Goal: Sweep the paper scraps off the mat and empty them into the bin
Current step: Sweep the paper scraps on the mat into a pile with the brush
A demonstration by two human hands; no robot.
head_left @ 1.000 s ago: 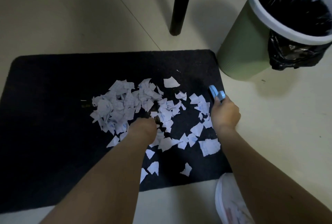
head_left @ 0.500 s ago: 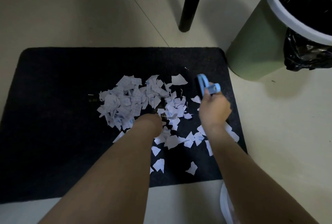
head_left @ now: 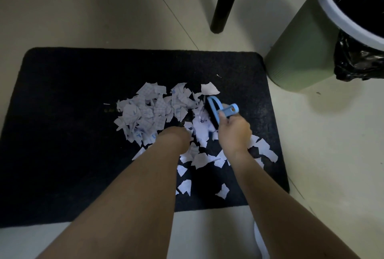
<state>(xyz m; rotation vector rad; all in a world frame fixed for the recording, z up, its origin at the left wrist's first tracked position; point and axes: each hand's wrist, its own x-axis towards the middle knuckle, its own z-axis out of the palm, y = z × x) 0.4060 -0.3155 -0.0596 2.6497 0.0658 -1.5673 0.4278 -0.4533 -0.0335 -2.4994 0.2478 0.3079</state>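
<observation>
R hand (head_left: 234,134) grips the handle of a small blue brush (head_left: 216,112), fingers curled round it. Brush head's long axis runs near-to-far, tilted a bit left at the far end; handle sticks out to the right. L hand (head_left: 176,140) is down among the paper scraps (head_left: 149,113); fingers hidden, can't tell its grip. Scraps piled mid black mat (head_left: 62,113), w/ loose ones nearer the person. Green bin (head_left: 301,50), black liner, stands off the mat's far-right corner.
</observation>
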